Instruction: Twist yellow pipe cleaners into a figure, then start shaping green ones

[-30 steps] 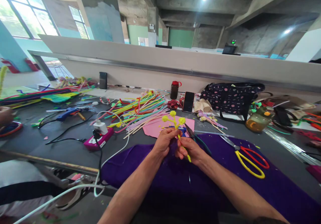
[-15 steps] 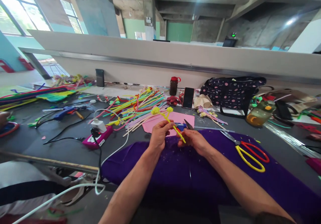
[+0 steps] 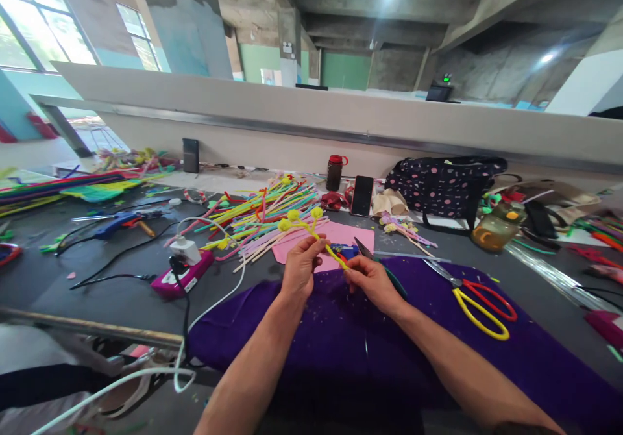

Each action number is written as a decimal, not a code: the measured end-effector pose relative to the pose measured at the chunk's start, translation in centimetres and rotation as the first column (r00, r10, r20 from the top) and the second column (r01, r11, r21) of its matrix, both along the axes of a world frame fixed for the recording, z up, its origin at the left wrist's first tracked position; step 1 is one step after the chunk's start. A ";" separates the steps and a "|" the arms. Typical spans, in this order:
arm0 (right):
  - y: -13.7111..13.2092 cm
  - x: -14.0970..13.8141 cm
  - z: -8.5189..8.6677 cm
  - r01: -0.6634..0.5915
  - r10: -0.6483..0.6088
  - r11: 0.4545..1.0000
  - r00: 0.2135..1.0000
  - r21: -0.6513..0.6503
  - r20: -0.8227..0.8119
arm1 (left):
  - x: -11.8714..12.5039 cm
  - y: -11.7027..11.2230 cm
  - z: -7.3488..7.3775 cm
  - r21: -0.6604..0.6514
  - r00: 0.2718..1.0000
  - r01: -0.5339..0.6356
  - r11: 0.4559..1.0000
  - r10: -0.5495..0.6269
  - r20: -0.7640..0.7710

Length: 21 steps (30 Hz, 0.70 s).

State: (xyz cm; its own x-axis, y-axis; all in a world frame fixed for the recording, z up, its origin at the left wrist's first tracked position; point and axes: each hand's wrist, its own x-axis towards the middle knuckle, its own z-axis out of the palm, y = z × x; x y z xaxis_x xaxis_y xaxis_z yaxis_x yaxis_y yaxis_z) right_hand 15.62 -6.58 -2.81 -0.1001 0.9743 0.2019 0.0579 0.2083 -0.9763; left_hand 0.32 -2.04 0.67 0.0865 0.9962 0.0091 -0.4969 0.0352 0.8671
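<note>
A yellow pipe-cleaner sprig (image 3: pixel 311 228) with several fuzzy ball tips stretches between my two hands, tips up and to the left. My left hand (image 3: pixel 302 263) is closed, thumb and fingers pinching the sprig's twisted stem. Lower down, the fingertips of my right hand (image 3: pixel 372 280) pinch the stem's bottom end. A dark-bladed cutting tool (image 3: pixel 363 248) with a teal handle shows behind my right hand; whether the hand touches it I cannot tell. A blue object (image 3: pixel 346 251), partly hidden, lies beyond the stem on a pink sheet (image 3: pixel 360 232).
Purple cloth (image 3: pixel 321 331) covers the near table. Red-and-yellow-handled scissors (image 3: pixel 479 305) lie open at right. Pipe cleaners (image 3: pixel 272 204) are heaped beyond my hands. At left are a magenta power strip (image 3: pixel 182 274), cords and a blue glue gun (image 3: pixel 114 224). A bottle (image 3: pixel 500 227) stands right.
My right fingers now pinch the stem's lower end, which stuck out free before. The sprig has turned flatter, and more ball tips show. The view has shifted slightly.
</note>
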 end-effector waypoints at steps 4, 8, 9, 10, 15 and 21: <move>-0.3 0.2 0.3 0.145 -0.192 0.964 0.958 0.222 0.212 | -0.1 0.2 0.1 -0.005 1.000 -0.019 1.000 0.019 0.006; -0.4 0.5 0.8 0.136 -0.294 0.904 0.887 0.405 0.357 | -0.1 0.2 0.1 -0.014 0.999 -0.030 0.999 0.030 0.024; -0.4 0.6 0.8 0.136 -0.296 0.904 0.883 0.406 0.363 | -0.1 0.2 0.1 -0.018 0.999 -0.031 0.999 0.031 0.029; -0.3 0.6 0.8 0.140 -0.290 0.911 0.887 0.389 0.360 | -0.1 0.2 0.1 -0.021 0.999 -0.030 0.999 0.031 0.033; -0.1 0.3 0.8 0.138 -0.184 0.972 0.951 0.192 0.249 | -0.2 0.3 0.0 -0.018 0.998 -0.020 1.000 0.021 0.060; 0.0 0.3 1.3 -0.015 0.015 1.000 1.000 -0.003 0.002 | -0.5 0.6 -0.2 0.000 0.991 0.016 1.000 -0.016 0.133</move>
State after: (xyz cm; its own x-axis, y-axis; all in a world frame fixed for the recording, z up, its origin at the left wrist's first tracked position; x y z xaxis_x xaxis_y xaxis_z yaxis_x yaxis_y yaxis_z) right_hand 15.95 -6.59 -1.56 -0.1147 0.9733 0.1989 0.0571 0.2064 -0.9768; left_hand -0.18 -1.41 0.43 0.1001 0.9948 0.0209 -0.6070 0.0444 0.7934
